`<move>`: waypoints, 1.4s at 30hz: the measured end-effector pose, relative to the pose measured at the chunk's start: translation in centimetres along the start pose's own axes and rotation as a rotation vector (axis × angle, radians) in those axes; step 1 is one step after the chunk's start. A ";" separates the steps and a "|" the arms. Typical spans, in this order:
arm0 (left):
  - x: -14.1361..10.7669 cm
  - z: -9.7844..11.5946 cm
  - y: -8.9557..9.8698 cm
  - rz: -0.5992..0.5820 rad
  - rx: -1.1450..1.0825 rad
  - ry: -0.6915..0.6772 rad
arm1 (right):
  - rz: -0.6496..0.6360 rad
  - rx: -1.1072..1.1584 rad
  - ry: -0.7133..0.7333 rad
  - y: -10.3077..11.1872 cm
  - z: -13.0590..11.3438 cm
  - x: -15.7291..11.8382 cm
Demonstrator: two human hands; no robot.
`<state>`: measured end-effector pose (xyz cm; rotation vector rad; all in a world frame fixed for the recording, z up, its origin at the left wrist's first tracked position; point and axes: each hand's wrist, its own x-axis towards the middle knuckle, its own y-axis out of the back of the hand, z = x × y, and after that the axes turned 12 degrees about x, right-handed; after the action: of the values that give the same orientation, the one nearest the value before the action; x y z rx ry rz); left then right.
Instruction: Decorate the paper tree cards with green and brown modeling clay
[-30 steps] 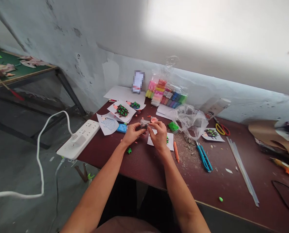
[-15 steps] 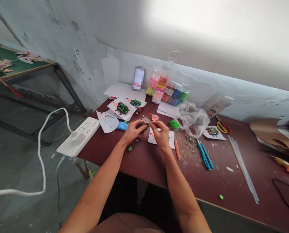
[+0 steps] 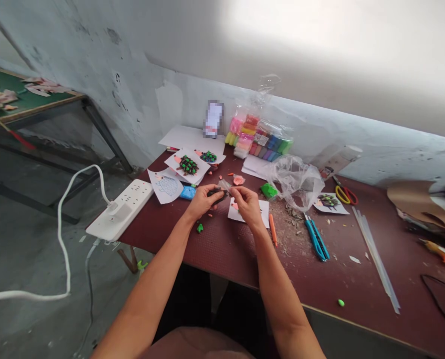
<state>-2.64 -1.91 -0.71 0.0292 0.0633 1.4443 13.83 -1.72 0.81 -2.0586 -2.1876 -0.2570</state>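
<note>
A dark red tabletop [image 3: 222, 244] carries one white power strip [image 3: 134, 197] across its left edge and one bundle of clay blocks [image 3: 269, 142], too overlapped to count, along its back edge; one crumpled plastic bag [image 3: 299, 182] lies toward the right of the bundle. Five hedgehog cards are in view. Judging by coverage, three look finished: two spined cards [image 3: 188, 165] near the back left corner and a right-hand card [image 3: 329, 202] toward the right edge. A part-covered card [image 3: 265, 219] beneath the right hand [image 3: 249, 207] shows only a few dark marks, the rest hidden, and a line-drawn card [image 3: 165, 185] near the left edge has no spines, so two appear left to complete. The left hand [image 3: 202, 202] is closed around a dark lump [image 3: 218, 196], raised over the tabletop's middle; the right hand pinches what looks like clear film [image 3: 223, 185] beside it. To the right lie at least two glue sticks [image 3: 375, 259], one teal cutter [image 3: 317, 239], one pair of scissors [image 3: 345, 193] and one orange marker [image 3: 273, 230]. Three green lumps [image 3: 269, 190] are scattered, the smallest by the front edge, and seeds [image 3: 293, 215] lie in an uncountable heap.
</note>
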 end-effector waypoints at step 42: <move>0.3 -0.5 -0.2 0.370 0.650 -0.500 | -0.032 0.000 0.009 -1.4 0.2 -0.6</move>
<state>-2.43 -1.61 -1.21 0.9717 0.1180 1.6899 12.48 -2.30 0.41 -2.0200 -2.2170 -0.2689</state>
